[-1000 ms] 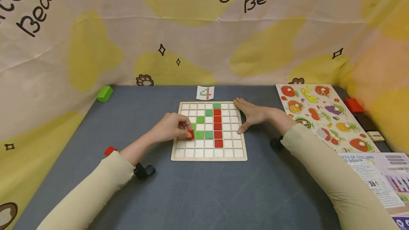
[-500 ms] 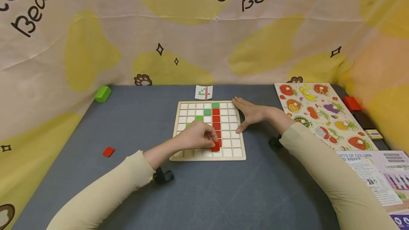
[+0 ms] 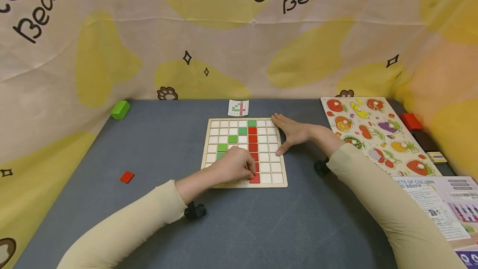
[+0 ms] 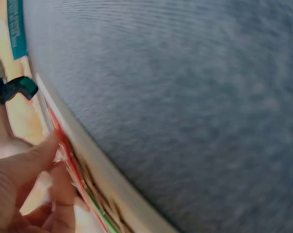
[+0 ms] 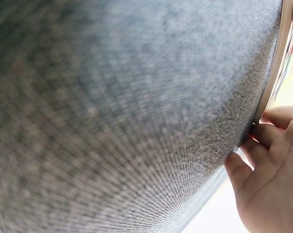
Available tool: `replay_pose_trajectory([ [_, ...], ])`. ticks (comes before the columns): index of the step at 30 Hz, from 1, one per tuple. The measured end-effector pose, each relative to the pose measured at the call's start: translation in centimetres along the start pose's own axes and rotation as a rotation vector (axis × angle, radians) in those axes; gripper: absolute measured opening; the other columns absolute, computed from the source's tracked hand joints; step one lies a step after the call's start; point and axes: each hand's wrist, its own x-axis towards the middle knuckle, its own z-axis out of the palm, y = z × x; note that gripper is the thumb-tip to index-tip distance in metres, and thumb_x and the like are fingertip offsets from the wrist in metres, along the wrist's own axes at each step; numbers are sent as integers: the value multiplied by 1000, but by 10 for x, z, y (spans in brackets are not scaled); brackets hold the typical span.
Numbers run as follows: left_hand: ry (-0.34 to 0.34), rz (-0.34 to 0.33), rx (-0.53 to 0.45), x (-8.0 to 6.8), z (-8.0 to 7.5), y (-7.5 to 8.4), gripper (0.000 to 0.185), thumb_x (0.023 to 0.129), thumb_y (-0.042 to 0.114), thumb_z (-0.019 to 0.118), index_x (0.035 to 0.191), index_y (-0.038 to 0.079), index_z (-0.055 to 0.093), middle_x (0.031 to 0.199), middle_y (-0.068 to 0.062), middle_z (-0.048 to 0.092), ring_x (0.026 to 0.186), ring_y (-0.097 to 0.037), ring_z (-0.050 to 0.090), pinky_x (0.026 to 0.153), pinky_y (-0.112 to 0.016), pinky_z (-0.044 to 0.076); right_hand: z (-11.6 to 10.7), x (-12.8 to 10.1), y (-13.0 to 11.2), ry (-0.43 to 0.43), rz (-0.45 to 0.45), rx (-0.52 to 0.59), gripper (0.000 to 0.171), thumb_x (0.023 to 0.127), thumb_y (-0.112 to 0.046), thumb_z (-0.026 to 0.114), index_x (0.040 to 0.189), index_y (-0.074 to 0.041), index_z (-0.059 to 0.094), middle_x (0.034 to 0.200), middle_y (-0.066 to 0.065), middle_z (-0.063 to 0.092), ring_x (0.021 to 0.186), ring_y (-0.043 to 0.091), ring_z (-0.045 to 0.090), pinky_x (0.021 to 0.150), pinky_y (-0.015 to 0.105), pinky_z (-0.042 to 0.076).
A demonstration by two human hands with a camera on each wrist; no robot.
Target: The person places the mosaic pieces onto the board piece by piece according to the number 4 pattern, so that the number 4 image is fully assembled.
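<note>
The red tile (image 3: 255,178) sits in the near row of the wooden board (image 3: 282,152), at the bottom of the red line of tiles. The left hand (image 3: 232,166) pinches it with curled fingers and thumb, holding its left edge. In the left wrist view the fingers (image 4: 37,160) press close to the board's near rim.

To do this step well, I think the tile should go down flat — not tipped on one corner. It should line up right under the red tiles (image 3: 252,139) above it, so the line stays straight. A soft push with one fingertip would seat it. The hand should lift straight up after, so it does not knock the green tiles (image 3: 232,138) just to the left.

The right hand (image 3: 293,133) lies flat with straight fingers along the far right edge of the board. It holds the board steady — that helps, because the board could slide on the grey table (image 3: 261,227).

A small pattern card (image 3: 238,108) stands just past the far edge of the board. One more red tile (image 3: 127,177) lies alone on the table, well to the left. A green block (image 3: 120,109) rests in the far left corner. A fruit puzzle (image 3: 373,134) lies to the right.
</note>
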Motion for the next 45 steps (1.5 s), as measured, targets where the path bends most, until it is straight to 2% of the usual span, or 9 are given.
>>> replay_pose_trajectory([
  [6, -1, 49, 87, -7, -1, 0, 6, 80, 9, 80, 78, 14, 81, 82, 0, 63, 74, -9, 54, 60, -16, 43, 3, 2, 1, 0, -14, 5, 125, 79, -44, 81, 156, 4, -5, 165, 24, -13, 154, 42, -12, 124, 60, 3],
  [11, 4, 49, 63, -26, -30, -22, 8, 83, 15, 79, 91, 15, 80, 88, 1, 67, 70, -5, 54, 65, -17, 45, 2, 2, 0, -3, 0, 5, 125, 78, -45, 81, 157, 2, -5, 165, 22, -13, 154, 40, -12, 124, 60, 3],
  [18, 34, -187, -39, -86, -91, -86, 16, 85, 20, 77, 100, 14, 77, 97, -1, 74, 78, -7, 63, 67, -22, 49, -1, -1, -1, 1, 15, 14, 127, 76, -45, 82, 157, 1, -4, 166, 22, -12, 155, 40, -11, 124, 60, 4],
  [22, 34, -346, -115, -127, -116, -119, 24, 86, 26, 77, 106, 13, 75, 105, -6, 75, 83, -6, 65, 71, -23, 51, 0, -1, 1, 2, 20, 9, 127, 77, -45, 82, 157, 0, -4, 166, 21, -12, 155, 40, -11, 124, 60, 4],
  [25, 11, -404, -171, -156, -129, -140, 28, 86, 27, 77, 108, 10, 74, 107, -8, 74, 82, -4, 64, 73, -22, 52, 1, -1, 1, 7, 16, 8, 126, 77, -46, 82, 157, 1, -4, 166, 22, -12, 155, 40, -11, 124, 60, 4],
  [31, -75, -383, -254, -196, -135, -179, 25, 85, 17, 75, 106, 3, 74, 84, 4, 72, 72, -3, 59, 69, -20, 48, 2, -2, 3, 8, 30, 16, 127, 77, -46, 82, 157, 0, -5, 166, 21, -12, 155, 39, -12, 124, 61, 4],
  [34, -137, -330, -295, -208, -134, -191, 29, 84, 13, 76, 109, 1, 73, 87, 8, 70, 75, -6, 58, 69, -19, 48, 3, -2, 3, 9, 32, 14, 127, 77, -47, 82, 158, -1, -5, 166, 20, -12, 155, 39, -11, 124, 60, 4],
  [39, -181, -331, -315, -218, -133, -196, 40, 78, 15, 80, 115, 5, 71, 105, 6, 63, 90, -6, 52, 71, -20, 50, 3, 0, 2, 16, 29, 13, 127, 76, -47, 82, 158, 0, -3, 166, 20, -11, 155, 39, -11, 124, 59, 5],
  [45, -145, -366, -206, -220, -131, -193, 35, 73, 15, 83, 105, 12, 69, 103, 0, 59, 89, -4, 47, 71, -20, 46, 1, 0, 1, 17, 30, 10, 127, 76, -47, 82, 158, 0, -3, 166, 20, -11, 155, 39, -10, 124, 60, 5],
])
